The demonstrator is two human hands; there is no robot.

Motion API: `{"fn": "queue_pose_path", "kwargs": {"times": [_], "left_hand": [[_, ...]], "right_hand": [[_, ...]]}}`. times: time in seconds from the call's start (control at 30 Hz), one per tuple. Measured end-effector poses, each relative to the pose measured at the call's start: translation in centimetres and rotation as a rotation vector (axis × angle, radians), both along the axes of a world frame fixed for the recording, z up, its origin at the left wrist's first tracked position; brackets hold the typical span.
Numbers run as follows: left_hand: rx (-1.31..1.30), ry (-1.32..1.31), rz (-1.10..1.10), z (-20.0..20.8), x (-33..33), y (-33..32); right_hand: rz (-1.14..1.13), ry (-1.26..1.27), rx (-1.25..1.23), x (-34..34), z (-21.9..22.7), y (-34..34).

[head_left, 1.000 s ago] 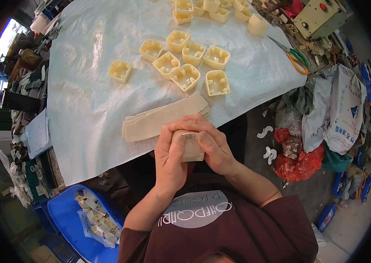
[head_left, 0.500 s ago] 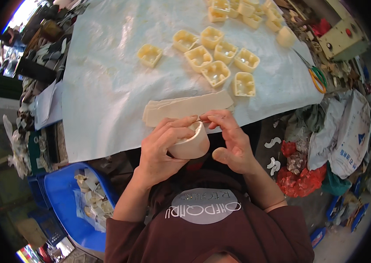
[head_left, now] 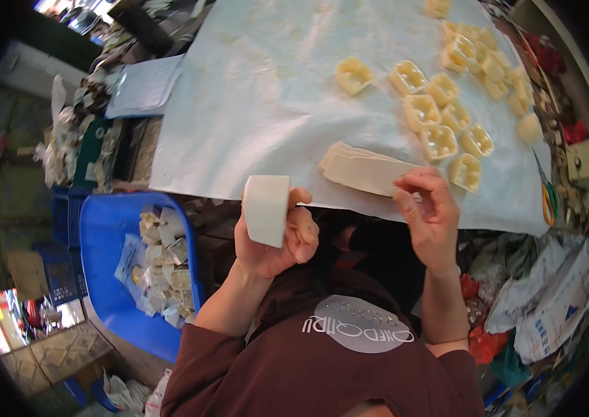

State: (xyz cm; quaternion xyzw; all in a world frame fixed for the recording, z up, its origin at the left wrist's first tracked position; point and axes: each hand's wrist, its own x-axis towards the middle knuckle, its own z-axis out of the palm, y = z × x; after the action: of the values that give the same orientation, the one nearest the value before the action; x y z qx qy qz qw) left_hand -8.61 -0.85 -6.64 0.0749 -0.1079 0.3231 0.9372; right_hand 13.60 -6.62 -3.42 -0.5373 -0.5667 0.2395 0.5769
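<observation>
The left hand is gripping one pale wrapped block, fingers curled around it, held above the table's near edge. The right hand is reaching, fingers bent, touching one stack of cream sheets on the table. One blue bin is holding many wrapped pieces — too jumbled to count.

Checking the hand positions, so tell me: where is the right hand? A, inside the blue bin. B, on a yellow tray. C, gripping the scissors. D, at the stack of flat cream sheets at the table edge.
D: the right hand has its fingertips at the stack of flat cream sheets at the table's near edge.
</observation>
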Motion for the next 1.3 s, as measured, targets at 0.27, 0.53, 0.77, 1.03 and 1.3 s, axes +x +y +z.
{"fn": "queue_pose_path", "kwargs": {"times": [0.27,0.53,0.77,1.03,1.3], "left_hand": [[-0.128,0.832,0.709,-0.5,-10.8,-0.2],[0.372,2.976,1.208,-6.9,-27.8,-4.5],[0.835,2.997,1.492,-4.8,-21.6,-2.2],[1.572,1.32,1.32,3.4,0.9,2.2],[2.306,1.557,0.937,2.6,8.8,0.5]], "right_hand": [[0.052,-0.527,-0.069,1.4,-0.6,2.1],[0.097,-0.766,-0.133,0.9,0.3,2.6],[0.074,-0.746,-0.178,1.5,-0.1,3.1],[-0.029,-0.453,-0.17,2.1,-1.5,3.1],[-0.113,-0.168,-0.19,2.7,-1.3,3.1]]}}
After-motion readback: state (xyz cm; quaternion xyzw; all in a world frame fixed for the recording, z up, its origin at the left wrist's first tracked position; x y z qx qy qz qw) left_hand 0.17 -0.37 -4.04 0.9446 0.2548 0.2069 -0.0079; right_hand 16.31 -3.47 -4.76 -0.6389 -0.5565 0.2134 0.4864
